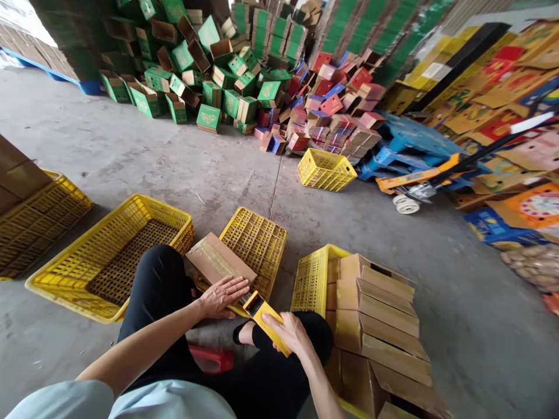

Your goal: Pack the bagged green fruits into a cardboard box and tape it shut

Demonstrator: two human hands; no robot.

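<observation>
My left hand (pixel 223 295) lies flat with fingers stretched out on the near end of a closed cardboard box (pixel 209 253). A strip of shiny tape runs along the box's top. Under the box is an upturned yellow crate (pixel 257 238) that stands between my knees. In my right hand (pixel 290 333) is a yellow tape dispenser (pixel 264 317), its dark-mouthed front end at the box's near edge, close to my left fingertips. Whether it touches the box is hard to tell.
To the left stands a yellow crate (pixel 109 233); on the right, another yellow crate (pixel 310 279) holds several cardboard boxes (pixel 384 314). A red plastic thing (pixel 212 359) is beneath me. Further off are a small yellow crate (pixel 325 169), green boxes (pixel 209 116) and a pallet jack (pixel 419 180).
</observation>
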